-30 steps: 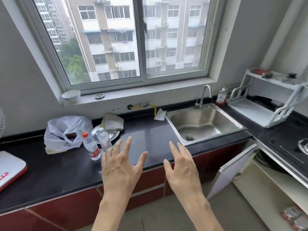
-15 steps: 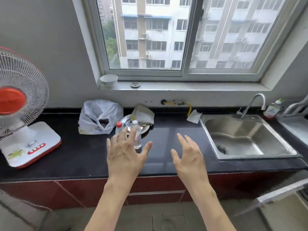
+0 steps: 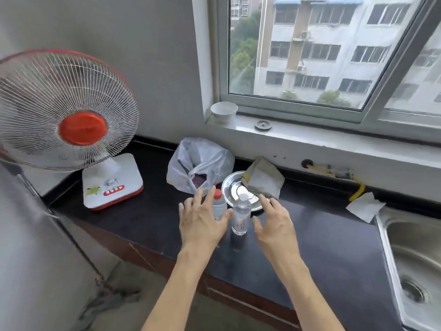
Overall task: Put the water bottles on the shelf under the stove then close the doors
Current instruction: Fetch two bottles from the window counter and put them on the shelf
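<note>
Two small clear water bottles stand upright on the black counter [image 3: 148, 218]. The red-capped bottle [image 3: 219, 205] is partly hidden behind my left hand [image 3: 201, 222], whose spread fingers are right at it. The white-capped bottle [image 3: 241, 215] with a red label stands between both hands. My right hand [image 3: 274, 224] hovers open just right of it, not touching. The stove and the shelf under it are out of view.
A white and red table fan [image 3: 71, 123] stands at the left. Behind the bottles are a white plastic bag [image 3: 198, 161], a metal dish [image 3: 235, 189] and a folded cloth [image 3: 263, 176]. The sink [image 3: 415, 263] is at the right, a cup [image 3: 223, 112] on the windowsill.
The view has swung left, off the open cupboard door and onto the fan. Both open hands have moved forward to either side of the two bottles.
</note>
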`<state>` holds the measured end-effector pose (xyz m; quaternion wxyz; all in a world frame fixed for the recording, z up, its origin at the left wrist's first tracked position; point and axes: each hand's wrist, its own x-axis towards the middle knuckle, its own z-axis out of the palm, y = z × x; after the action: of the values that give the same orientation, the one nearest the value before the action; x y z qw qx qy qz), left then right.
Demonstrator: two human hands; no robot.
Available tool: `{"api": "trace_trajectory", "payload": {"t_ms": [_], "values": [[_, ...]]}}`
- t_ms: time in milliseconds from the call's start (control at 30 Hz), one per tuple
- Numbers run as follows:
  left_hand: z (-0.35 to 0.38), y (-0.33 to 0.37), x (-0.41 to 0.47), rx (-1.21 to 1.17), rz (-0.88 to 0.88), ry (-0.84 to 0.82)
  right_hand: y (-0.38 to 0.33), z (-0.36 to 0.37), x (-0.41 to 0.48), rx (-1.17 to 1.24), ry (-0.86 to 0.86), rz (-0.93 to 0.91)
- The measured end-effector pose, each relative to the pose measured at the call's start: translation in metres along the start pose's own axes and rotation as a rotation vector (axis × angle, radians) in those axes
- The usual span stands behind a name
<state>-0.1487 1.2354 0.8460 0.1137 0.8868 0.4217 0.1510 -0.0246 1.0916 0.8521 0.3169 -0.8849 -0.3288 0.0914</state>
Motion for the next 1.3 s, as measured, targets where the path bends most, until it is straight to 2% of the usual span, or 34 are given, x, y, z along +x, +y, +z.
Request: {"api": "trace_trajectory", "payload": {"t_ms": [300, 467, 800, 1100, 1300], "values": [[0.071, -0.019, 0.027, -0.167, -0.123, -0.148, 0.039, 0.078, 0.044, -0.038, -0.120, -0.047], [0.099, -0.022, 0.037, -0.295, -0.106, -0.177, 0.050, 0.116, 0.050, 0.082, -0.111, -0.023], [0.138, -0.040, 0.091, -0.476, -0.027, -0.273, 0.049, 0.156, 0.090, 0.163, -0.007, 0.023], [0.145, -0.058, 0.138, -0.508, 0.030, -0.369, 0.029, 0.179, 0.111, 0.131, 0.088, 0.054], [0.145, -0.065, 0.154, -0.526, 0.085, -0.446, 0.019, 0.187, 0.111, 0.116, 0.209, 0.148]]}}
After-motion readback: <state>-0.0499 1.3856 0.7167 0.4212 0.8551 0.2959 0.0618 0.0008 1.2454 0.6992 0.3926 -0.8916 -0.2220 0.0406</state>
